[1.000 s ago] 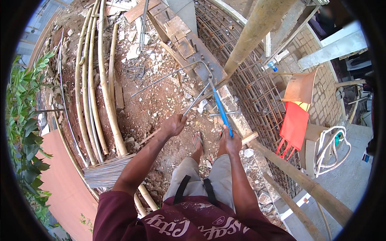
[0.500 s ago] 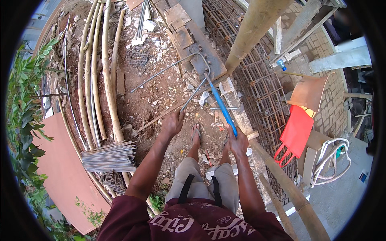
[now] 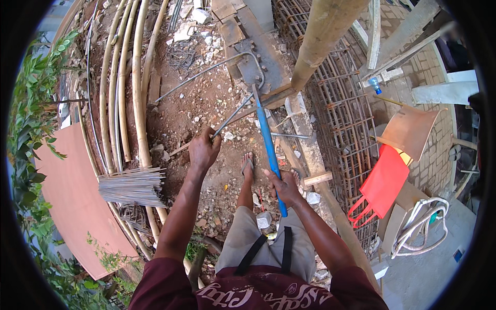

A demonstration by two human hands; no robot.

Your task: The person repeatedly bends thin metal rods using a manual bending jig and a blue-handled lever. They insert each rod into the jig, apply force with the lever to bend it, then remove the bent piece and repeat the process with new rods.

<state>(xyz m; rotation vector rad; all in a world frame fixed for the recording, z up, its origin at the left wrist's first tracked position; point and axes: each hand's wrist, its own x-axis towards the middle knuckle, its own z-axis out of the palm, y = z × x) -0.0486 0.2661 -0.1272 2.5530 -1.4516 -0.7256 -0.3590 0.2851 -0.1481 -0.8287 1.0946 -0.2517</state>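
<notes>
1. The left hand (image 3: 204, 151) grasps a thin metal rod (image 3: 231, 119).
2. The right hand (image 3: 285, 187) clasps a blue bar (image 3: 266, 135).
3. Rod and bar meet by a worn board (image 3: 274, 58).

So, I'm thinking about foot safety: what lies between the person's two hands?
In the head view, between the left hand and the right hand, the sandalled left foot shows, lower down on stony soil.

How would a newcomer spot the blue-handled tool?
Find the long grey-brown board at top centre. From its near end, a straight tool runs down to the person's right hand. Unlike the thin grey rod in the left hand, it has a thick, bright blue handle.
</notes>
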